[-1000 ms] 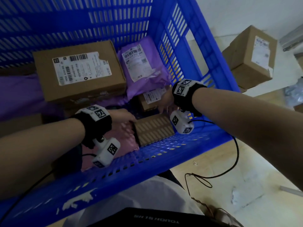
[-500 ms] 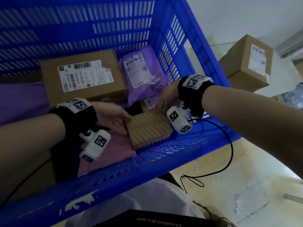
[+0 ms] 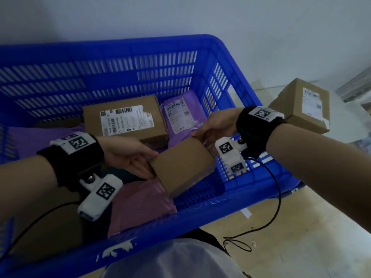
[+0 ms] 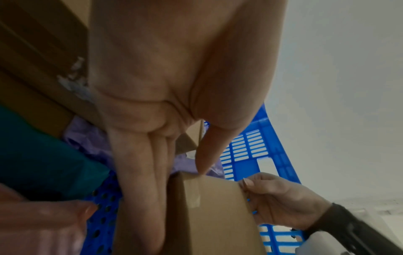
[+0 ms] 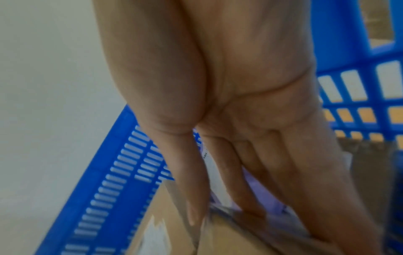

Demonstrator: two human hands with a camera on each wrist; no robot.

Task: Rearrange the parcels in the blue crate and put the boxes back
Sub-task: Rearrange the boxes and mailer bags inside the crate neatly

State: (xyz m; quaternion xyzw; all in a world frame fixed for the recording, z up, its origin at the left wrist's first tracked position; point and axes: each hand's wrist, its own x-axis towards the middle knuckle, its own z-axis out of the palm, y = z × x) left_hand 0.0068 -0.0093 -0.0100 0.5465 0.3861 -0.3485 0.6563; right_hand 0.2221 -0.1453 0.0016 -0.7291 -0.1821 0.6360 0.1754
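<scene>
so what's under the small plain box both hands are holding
Under the small box, held by the left hand and right hand, lie a pink mailer and the blue crate floor. Anything directly beneath is covered.

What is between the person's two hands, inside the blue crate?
A plain brown box, held between the left hand and right hand; the head view shows it.

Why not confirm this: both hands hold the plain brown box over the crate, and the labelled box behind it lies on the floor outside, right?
Not quite. The labelled box lies inside the blue crate, as the head view shows. Both the left hand and right hand do hold the plain brown box.
</scene>
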